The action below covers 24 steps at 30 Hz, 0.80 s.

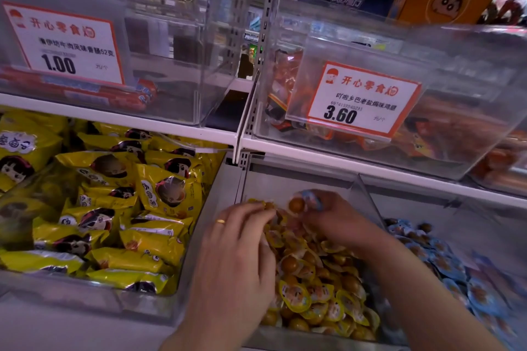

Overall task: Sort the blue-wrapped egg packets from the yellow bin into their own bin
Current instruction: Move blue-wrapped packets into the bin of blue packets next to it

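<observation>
- the right hand point(336, 218) reaches into the far end of the yellow bin point(368, 196), a clear bin in the middle of the lower shelf, and its grip is closed in a pinch around one blue-wrapped egg packet point(306, 202), held just above the pile with the brown egg showing through the wrap.
- the left hand point(239, 239) lies in the same bin, to the left of the right hand, fingers bent down into the yellow-wrapped egg packets point(310, 291); the fingertips touch the pile near a yellow packet, but whether this grip actually holds one cannot be told.
- a gold ring point(220, 221) sits on one finger of the left hand.
- the yellow-wrapped packets fill most of the middle bin from the hands down to its near edge.
- the blue bin point(456, 225), just to the right and sharing a clear wall with the middle one, holds a heap of blue packets point(445, 262), apart from the one in the hand.
- on the left, a third bin is packed with large yellow snack bags point(119, 208) printed with a cartoon face.
- the upper shelf carries clear bins with two price tags: a left tag point(67, 43) reading 1.00 over red sausages point(94, 94), and a right tag point(362, 100) reading 3.60 in front of orange packets.
</observation>
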### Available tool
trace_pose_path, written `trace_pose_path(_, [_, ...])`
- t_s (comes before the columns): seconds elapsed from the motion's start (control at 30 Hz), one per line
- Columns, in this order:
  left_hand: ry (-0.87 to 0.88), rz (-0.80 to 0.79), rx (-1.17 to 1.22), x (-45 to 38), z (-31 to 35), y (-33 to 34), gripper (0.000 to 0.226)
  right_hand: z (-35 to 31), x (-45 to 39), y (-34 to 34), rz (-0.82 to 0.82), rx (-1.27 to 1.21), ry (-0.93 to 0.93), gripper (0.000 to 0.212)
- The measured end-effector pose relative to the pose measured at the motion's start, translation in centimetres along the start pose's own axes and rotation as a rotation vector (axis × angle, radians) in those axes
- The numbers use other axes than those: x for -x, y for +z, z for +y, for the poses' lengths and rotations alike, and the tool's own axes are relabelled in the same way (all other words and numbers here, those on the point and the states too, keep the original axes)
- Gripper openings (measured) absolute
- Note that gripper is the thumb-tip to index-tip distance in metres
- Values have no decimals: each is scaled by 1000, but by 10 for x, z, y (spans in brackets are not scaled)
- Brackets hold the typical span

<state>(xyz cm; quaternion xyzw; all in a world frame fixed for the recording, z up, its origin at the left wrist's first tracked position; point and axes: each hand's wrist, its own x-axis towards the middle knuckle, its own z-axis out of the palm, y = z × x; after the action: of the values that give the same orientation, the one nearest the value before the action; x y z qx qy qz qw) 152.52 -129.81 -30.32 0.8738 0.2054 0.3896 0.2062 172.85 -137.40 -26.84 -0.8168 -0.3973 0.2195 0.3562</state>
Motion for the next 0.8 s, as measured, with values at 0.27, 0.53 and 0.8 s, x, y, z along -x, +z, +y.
trace_pose_path(0.27, [193, -133, -320, 5, 8, 14, 64, -18, 48, 25, -205, 514, -207, 21])
trace_pose_path(0.53, [76, -7, -67, 4, -8, 5, 2, 10, -9, 5, -145, 2, -82, 37])
trace_pose_path(0.8, [-284, 171, 369, -5, -12, -8, 24, 57, -86, 64, -185, 813, 48, 37])
